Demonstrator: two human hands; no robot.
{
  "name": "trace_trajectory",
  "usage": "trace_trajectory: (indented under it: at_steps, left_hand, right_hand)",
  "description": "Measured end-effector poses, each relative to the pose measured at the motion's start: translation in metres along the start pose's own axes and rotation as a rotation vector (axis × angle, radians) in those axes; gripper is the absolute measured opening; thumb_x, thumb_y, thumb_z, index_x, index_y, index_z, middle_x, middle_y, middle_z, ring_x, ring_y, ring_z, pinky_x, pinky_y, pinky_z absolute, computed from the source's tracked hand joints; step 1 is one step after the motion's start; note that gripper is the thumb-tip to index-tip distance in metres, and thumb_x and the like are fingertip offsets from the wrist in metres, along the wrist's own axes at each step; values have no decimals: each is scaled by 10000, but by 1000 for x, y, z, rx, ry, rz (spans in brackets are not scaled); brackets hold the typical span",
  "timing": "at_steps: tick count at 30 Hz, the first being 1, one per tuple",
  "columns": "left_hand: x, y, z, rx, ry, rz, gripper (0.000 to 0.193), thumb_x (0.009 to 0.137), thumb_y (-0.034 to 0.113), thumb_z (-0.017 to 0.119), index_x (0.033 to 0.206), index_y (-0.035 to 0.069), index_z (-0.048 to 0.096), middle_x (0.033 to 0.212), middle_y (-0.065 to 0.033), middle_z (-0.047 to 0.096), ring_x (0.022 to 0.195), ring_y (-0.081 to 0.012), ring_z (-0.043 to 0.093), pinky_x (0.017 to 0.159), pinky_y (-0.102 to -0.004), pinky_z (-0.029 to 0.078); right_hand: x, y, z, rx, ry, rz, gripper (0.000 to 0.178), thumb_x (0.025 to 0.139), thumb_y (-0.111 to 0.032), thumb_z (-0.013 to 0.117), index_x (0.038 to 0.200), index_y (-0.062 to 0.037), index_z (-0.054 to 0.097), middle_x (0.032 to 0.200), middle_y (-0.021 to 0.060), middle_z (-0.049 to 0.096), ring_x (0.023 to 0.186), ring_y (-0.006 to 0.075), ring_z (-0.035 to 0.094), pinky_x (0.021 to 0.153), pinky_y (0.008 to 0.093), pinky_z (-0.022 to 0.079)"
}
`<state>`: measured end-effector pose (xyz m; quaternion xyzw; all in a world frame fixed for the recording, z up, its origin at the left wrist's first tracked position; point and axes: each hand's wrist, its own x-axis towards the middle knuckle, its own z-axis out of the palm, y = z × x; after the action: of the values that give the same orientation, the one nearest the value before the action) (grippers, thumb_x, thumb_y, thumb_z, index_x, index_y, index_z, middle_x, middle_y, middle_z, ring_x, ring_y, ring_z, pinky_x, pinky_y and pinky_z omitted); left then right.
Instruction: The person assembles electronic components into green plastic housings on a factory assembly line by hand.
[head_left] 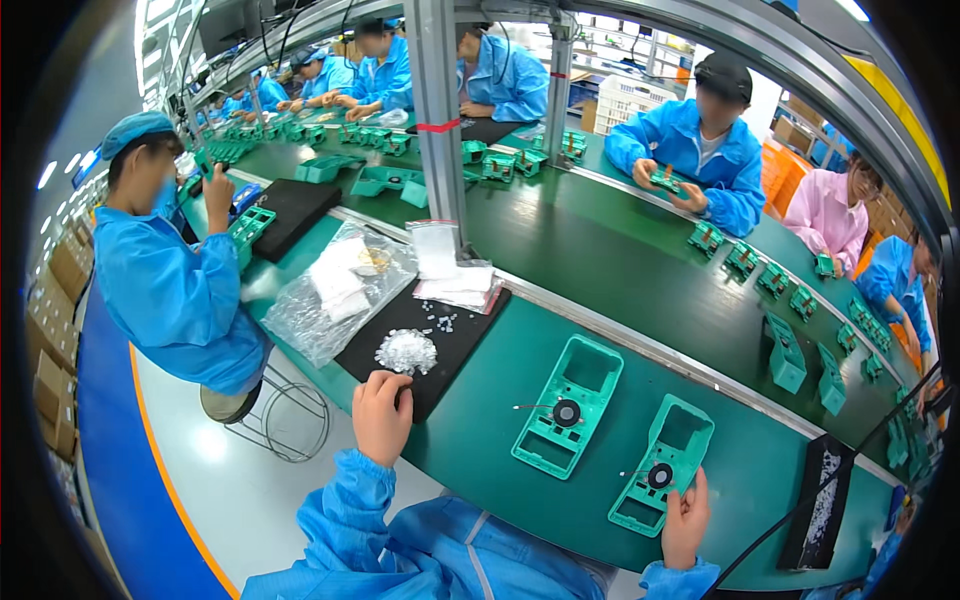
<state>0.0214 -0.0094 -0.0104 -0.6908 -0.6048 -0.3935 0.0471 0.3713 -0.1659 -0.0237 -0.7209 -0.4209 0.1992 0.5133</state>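
Observation:
My left hand [382, 418] is at the near edge of a black mat [440, 388], its fingers curled together beside a heap of small clear plastic pieces [406, 351]. Whatever the fingertips hold is hidden. On the right, my right hand [686, 522] grips the side edge of a green plastic housing [690, 420], which lies on the green bench with a round black speaker [660, 476] and thin wires in it. A second green housing [597, 365] of the same shape lies to its left, also with a round black speaker [566, 412], and no hand touches it.
A clear plastic bag [310, 300] and white packets [436, 250] lie at the mat's far side. Beyond a metal rail runs a green conveyor [600, 250] carrying green parts. A black tray [815, 500] stands far right. A co-worker in blue [175, 290] sits left; others work opposite.

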Motion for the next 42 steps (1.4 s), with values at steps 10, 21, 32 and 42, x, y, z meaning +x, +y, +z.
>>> trace_trajectory:
  at_steps: [10, 21, 32, 42]
  left_hand:
    - [16, -29, 16, 65, -39, -69, 63, 681, 74, 643, 726, 77, 598, 762, -63, 543, 695, -277, 509, 619, -370, 411]
    - [-37, 93, -21, -1279, -777, -388, 71, 852, 71, 535, 796, 29, 525, 776, 15, 488, 723, -59, 446, 641, -192, 371]
    - [-88, 149, -10, -1707, -1372, -597, 67, 832, 56, 572, 866, -2, 584, 876, -31, 557, 785, -84, 512, 701, -205, 398]
    - [-95, 158, -13, -1519, -1246, -479, 94, 857, 84, 560, 891, -3, 573, 809, 1, 550, 716, -48, 484, 615, -182, 393]
  right_hand:
    - [-15, -10, 11, -83, -45, 32, 504, 783, 21, 513, 1264, 55, 367, 537, -35, 323, 488, 35, 313, 438, 213, 254]
    - [-37, -69, 27, -225, -31, -724, 273, 694, -105, 656, 950, -38, 591, 829, 69, 581, 706, 239, 542, 629, 336, 427]
    - [-50, -67, 9, -81, -186, -794, 197, 641, -94, 719, 805, -80, 612, 799, -7, 599, 679, 132, 578, 572, 252, 409]
    - [-47, -69, 0, -180, -253, -726, 173, 641, -121, 730, 741, -96, 591, 745, -23, 593, 646, 122, 567, 550, 247, 381]
